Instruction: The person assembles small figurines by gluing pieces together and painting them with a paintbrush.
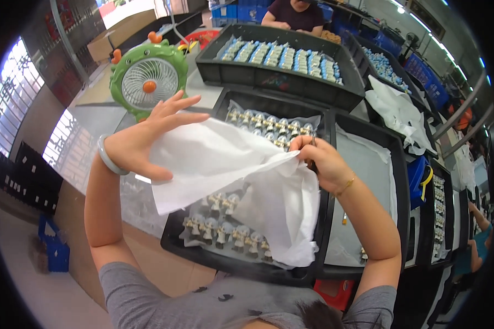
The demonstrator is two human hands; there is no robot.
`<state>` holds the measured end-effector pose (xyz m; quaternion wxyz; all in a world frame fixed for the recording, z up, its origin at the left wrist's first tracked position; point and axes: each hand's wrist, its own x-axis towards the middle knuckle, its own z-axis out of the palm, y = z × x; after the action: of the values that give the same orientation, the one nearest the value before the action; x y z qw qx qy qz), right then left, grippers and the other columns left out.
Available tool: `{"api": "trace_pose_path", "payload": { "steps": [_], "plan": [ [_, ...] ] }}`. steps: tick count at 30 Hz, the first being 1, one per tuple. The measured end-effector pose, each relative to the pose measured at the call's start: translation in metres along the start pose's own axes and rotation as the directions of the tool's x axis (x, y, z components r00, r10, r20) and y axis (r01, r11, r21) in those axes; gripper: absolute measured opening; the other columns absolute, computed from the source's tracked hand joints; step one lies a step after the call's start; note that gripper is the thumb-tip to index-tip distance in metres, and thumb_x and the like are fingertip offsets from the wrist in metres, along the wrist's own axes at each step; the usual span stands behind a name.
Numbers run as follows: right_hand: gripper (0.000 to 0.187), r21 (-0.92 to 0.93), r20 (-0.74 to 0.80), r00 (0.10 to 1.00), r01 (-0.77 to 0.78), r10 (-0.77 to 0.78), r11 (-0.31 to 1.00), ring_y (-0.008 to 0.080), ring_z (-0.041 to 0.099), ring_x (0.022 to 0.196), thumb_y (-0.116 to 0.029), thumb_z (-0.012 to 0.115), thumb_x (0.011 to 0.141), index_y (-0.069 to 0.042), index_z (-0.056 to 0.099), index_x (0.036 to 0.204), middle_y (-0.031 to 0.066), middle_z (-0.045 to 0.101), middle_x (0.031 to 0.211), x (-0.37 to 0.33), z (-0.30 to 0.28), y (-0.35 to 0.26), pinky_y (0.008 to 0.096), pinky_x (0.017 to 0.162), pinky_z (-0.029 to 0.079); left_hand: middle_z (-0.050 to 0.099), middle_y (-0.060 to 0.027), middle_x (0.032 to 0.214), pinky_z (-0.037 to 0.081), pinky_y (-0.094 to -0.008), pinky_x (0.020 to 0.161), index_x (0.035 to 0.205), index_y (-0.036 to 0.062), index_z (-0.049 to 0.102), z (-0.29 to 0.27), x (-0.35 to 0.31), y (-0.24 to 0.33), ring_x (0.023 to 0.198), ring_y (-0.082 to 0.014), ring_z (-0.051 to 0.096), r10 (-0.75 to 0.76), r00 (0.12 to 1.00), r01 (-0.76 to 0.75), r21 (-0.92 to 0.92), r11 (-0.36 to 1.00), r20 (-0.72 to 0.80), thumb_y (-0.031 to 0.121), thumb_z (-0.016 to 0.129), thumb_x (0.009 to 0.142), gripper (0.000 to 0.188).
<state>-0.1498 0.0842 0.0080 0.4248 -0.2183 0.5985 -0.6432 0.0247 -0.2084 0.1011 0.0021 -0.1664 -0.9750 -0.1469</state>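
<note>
A white, crumpled sheet (219, 156), thin like tissue paper, spreads in the air between my hands. My right hand (325, 163) is closed in a pinch on its gathered edge, and part of the sheet droops below. At the sheet's left side, my left hand (142, 134) is open, thumb and fingers spread wide; whether it touches the sheet I cannot tell. Underneath lies a black tray (175, 241) with rows of small white-and-gold figurines (239, 236). The sheet hides the middle rows.
A green animal-shaped fan (148, 79) stands at the back left. Right of my tray is another black tray (362, 164), lined with pale sheeting. A deeper black tray (280, 77) of blue-and-white pieces sits behind. Across from me is another person (293, 19).
</note>
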Motion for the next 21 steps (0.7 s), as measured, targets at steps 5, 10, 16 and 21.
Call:
{"api": "trace_pose_path", "payload": {
  "steps": [5, 10, 16, 21],
  "plan": [
    [0.009, 0.193, -0.055, 0.997, -0.051, 0.062, 0.980, 0.0064, 0.037, 0.054, -0.005, 0.046, 0.074, -0.008, 0.054, 0.078, -0.0010, 0.051, 0.071, -0.010, -0.005, -0.005, 0.0206, 0.043, 0.027, 0.029, -0.0142, 0.138, 0.013, -0.0396, 0.107, 0.137, 0.0054, 0.027, 0.032, 0.009, -0.054, 0.131, -0.0263, 0.022, 0.055, 0.987, -0.151, -0.757, 0.635, -0.151, 0.041, 0.080, 0.052, 0.107],
    [0.008, 0.237, -0.081, 0.994, -0.047, 0.068, 0.970, 0.0041, 0.033, 0.051, -0.004, 0.044, 0.075, -0.007, 0.051, 0.076, -0.0029, 0.046, 0.065, -0.012, 0.008, -0.008, 0.0184, 0.040, 0.025, 0.054, -0.0062, 0.113, 0.043, -0.0284, 0.089, 0.125, 0.0035, 0.044, 0.043, 0.041, -0.039, 0.103, -0.0136, 0.053, -0.360, 0.905, -0.074, -0.918, 0.390, -0.226, 0.016, 0.075, 0.068, 0.066],
    [0.006, 0.204, 0.029, 0.996, -0.094, 0.090, 0.975, 0.0034, 0.033, 0.049, -0.002, 0.048, 0.076, -0.006, 0.051, 0.078, -0.0020, 0.046, 0.066, -0.023, 0.021, -0.010, 0.0179, 0.039, 0.024, 0.060, 0.0015, 0.082, 0.047, -0.0181, 0.062, 0.094, 0.0038, 0.058, 0.026, 0.061, -0.052, 0.070, -0.0042, 0.056, -0.418, 0.836, -0.140, -0.876, 0.462, -0.354, 0.009, 0.063, 0.080, 0.016],
    [0.006, -0.081, 0.187, 0.977, -0.091, 0.105, 0.993, 0.0020, 0.038, 0.046, -0.002, 0.053, 0.077, -0.005, 0.051, 0.081, -0.0018, 0.048, 0.064, -0.037, 0.030, -0.014, 0.0173, 0.040, 0.027, 0.054, 0.0033, 0.073, 0.042, -0.0171, 0.056, 0.084, 0.0048, 0.056, 0.006, 0.069, -0.056, 0.064, -0.0024, 0.051, -0.434, 0.831, -0.173, -0.904, 0.392, -0.347, 0.011, 0.059, 0.082, 0.007]
  ]
}}
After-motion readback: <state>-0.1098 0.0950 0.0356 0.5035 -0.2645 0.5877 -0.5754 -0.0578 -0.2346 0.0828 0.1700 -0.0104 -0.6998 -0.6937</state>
